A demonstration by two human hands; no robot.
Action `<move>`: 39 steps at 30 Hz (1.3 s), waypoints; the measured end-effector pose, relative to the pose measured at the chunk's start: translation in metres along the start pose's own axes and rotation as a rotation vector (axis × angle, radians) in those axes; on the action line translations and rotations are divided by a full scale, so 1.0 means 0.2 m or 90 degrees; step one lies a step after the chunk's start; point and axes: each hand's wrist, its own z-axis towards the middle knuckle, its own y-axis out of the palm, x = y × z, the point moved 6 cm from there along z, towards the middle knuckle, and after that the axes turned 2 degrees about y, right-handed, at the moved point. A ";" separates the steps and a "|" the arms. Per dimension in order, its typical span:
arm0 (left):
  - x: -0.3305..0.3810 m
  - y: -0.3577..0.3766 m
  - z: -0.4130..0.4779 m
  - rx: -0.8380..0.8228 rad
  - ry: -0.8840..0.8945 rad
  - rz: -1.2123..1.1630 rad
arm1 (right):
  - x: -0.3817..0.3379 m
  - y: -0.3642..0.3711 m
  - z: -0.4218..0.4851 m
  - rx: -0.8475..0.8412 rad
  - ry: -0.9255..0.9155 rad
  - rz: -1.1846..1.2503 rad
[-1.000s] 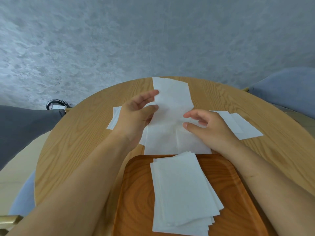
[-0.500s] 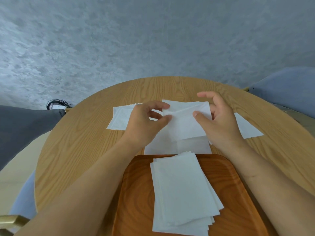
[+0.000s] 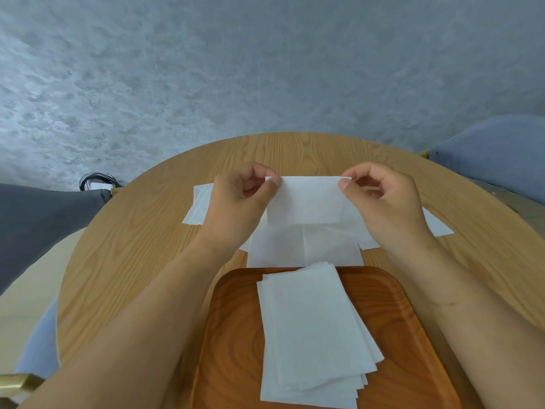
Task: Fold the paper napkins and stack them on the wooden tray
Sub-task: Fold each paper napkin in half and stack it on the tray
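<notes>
A white folded napkin (image 3: 306,200) hangs between my hands above the round table (image 3: 124,261). My left hand (image 3: 239,202) pinches its upper left corner, and my right hand (image 3: 383,202) pinches its upper right corner. Beneath it an unfolded napkin (image 3: 303,249) lies flat on the table. Close to me sits the wooden tray (image 3: 236,335), carrying a stack of several folded napkins (image 3: 312,335). More flat napkins lie to the left (image 3: 197,205) and to the right (image 3: 436,225), partly hidden by my hands.
A grey upholstered chair (image 3: 35,225) stands at the left, and a blue chair (image 3: 495,154) at the right. A coil of black cable (image 3: 97,181) lies on the floor beyond the table's left edge. A grey textured wall fills the background.
The long napkin was folded in half, far end brought toward me. Both hands moved outward to its top corners and lifted it off the table.
</notes>
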 end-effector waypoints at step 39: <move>0.01 0.10 -0.20 -0.601 -0.264 0.001 | -0.04 0.12 -0.18 -0.610 0.268 0.067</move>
